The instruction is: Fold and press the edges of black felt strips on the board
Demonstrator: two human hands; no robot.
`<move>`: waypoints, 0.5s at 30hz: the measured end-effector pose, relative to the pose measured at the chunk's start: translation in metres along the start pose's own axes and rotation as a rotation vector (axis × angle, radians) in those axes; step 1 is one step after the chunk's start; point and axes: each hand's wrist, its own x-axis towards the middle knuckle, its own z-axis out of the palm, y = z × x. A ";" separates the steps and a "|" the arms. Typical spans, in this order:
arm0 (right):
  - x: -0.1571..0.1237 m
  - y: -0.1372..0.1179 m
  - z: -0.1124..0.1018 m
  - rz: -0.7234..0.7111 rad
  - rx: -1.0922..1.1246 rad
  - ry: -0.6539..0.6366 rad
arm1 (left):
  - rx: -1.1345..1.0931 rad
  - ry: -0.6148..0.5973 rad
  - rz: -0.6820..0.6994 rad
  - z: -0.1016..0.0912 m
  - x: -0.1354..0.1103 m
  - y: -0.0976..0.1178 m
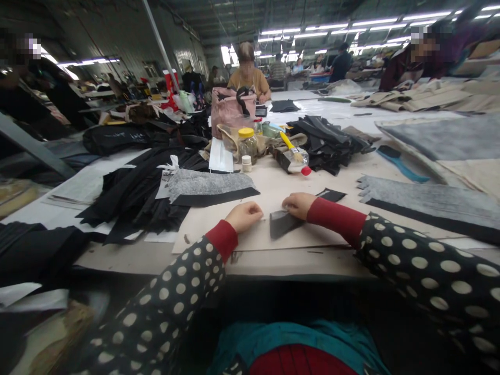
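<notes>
My right hand (300, 205) pinches the near part of a dark grey fabric strip (285, 225), which lies on a pale board (222, 232) and runs back under the wrist. To the left of the strip, my left hand (245, 216) is closed with its fingertips together just above the board. Whatever it may hold is too small to make out. Beyond the left hand lies a stack of grey-faced pieces with black edges (213, 185). A similar grey stack (433, 203) sits at the right, beyond my right forearm.
Heaps of black fabric strips (140, 182) lie at the left and black pieces (328, 140) at the back. Between them stand a yellow-lidded jar (247, 146), a small white bottle (246, 164), a yellow-handled brush (291, 146) and a pink bag (230, 112). A co-worker (250, 78) sits opposite.
</notes>
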 end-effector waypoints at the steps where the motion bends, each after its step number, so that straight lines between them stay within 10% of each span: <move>1: -0.001 -0.001 0.002 -0.010 0.016 0.033 | 0.016 0.030 0.026 0.002 0.003 0.002; 8: -0.011 -0.003 0.011 -0.023 0.057 0.130 | 0.016 -0.091 0.080 0.014 0.016 0.006; 15: -0.016 -0.004 0.018 -0.112 0.046 0.177 | 0.376 0.033 0.275 0.018 0.022 0.007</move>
